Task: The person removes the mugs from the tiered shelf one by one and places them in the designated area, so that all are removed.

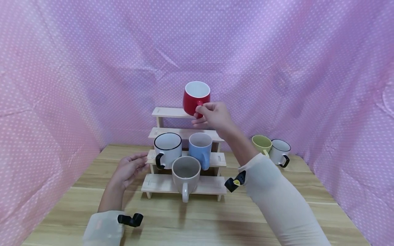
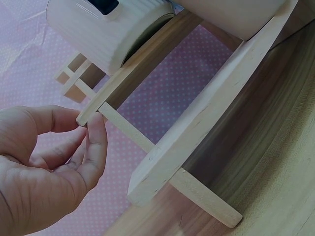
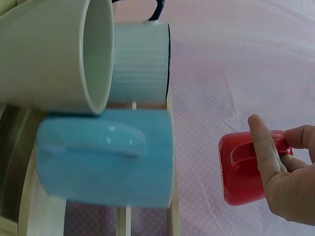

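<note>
A red mug (image 1: pixel 190 101) with a white inside is held by its handle in my right hand (image 1: pixel 215 118), up near the top step of a tiered wooden rack (image 1: pixel 154 184). In the left wrist view my left hand (image 2: pixel 54 162) pinches the end of one rack step between thumb and fingers. On that step stand a white mug with a black rim (image 1: pixel 172 157) and a light blue mug (image 1: pixel 197 147). A beige mug (image 1: pixel 181 177) sits on the lowest step, handle toward me. The right wrist view shows the red mug (image 3: pixel 246 182) apart from the blue one.
Right of the rack, a yellow-green mug (image 1: pixel 260 145) and another white mug with a black handle (image 1: pixel 278 153) stand on the wooden table (image 1: pixel 200 225). A pink dotted cloth (image 1: pixel 123 68) hangs behind and along both sides.
</note>
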The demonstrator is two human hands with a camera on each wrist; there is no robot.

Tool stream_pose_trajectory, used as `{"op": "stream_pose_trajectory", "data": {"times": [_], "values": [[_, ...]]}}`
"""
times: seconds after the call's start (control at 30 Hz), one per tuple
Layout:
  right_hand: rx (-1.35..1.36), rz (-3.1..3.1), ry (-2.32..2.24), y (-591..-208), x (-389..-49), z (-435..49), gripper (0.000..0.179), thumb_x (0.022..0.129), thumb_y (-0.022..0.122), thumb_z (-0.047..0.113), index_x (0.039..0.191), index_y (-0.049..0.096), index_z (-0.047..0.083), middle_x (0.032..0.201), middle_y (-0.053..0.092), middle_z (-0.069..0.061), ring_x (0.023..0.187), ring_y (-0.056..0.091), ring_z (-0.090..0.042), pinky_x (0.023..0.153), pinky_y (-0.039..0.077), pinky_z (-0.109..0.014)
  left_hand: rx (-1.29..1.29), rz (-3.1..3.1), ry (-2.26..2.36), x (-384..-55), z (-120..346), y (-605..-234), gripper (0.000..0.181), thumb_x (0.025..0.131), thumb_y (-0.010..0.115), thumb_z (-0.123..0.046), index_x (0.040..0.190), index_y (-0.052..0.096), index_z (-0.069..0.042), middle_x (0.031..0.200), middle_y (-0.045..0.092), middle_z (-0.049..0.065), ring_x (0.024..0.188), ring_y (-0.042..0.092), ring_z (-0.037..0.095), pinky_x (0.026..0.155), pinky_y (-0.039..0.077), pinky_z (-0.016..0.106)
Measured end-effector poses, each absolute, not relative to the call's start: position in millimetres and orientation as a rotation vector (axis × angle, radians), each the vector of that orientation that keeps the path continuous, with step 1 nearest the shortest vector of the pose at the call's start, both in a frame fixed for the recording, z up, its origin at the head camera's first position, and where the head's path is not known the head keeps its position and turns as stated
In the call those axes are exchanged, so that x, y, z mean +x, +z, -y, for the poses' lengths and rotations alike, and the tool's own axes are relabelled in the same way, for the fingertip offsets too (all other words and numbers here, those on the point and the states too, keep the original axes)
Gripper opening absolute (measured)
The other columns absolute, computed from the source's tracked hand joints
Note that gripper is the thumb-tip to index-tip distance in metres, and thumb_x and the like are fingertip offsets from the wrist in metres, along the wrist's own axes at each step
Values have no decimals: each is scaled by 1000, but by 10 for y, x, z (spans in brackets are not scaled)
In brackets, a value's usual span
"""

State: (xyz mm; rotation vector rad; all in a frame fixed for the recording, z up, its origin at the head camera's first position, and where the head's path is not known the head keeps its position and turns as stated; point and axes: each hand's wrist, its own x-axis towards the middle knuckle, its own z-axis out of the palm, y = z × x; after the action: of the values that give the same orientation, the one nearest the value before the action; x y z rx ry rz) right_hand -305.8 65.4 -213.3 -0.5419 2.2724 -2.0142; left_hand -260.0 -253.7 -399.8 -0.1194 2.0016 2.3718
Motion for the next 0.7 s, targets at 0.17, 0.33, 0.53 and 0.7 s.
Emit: {"op": "stream_pose_trajectory", "data": {"times": [0.17,0.33,0.53,0.7], "values": [[-551,-2316,-2017,-2146,-3072,-878,28,104,61,18,110,69,-9,95,69,-22,88,76,-35,81,64,-37,-123,-2010,2363,-2600,2536,-3992,49,105,57,-5,147,41,12,104,65,-1,90,66,8,88,60,23],[-532,-2363,-2005,-2190,-3094,-1076,31,105,60,18,114,67,-11,97,69,-24,86,76,-33,83,64,-38,-120,-2006,2364,-2602,2541,-3998,48,104,58,-5,146,42,12,102,66,-1,90,67,9,86,61,22],[-477,-2426,-1989,-2248,-3133,-1288,33,106,59,19,119,65,-11,101,67,-25,84,77,-30,80,64,-37,-94,-1974,2386,-2634,2566,-4016,44,103,59,-3,143,46,13,100,67,0,88,67,10,87,61,24],[-426,-2457,-2013,-2304,-3181,-1452,35,106,58,18,117,64,-14,97,65,-24,80,76,-28,80,64,-37,-85,-1986,2379,-2667,2578,-4022,43,104,58,-3,142,46,12,101,67,0,89,67,10,87,61,24]]}}
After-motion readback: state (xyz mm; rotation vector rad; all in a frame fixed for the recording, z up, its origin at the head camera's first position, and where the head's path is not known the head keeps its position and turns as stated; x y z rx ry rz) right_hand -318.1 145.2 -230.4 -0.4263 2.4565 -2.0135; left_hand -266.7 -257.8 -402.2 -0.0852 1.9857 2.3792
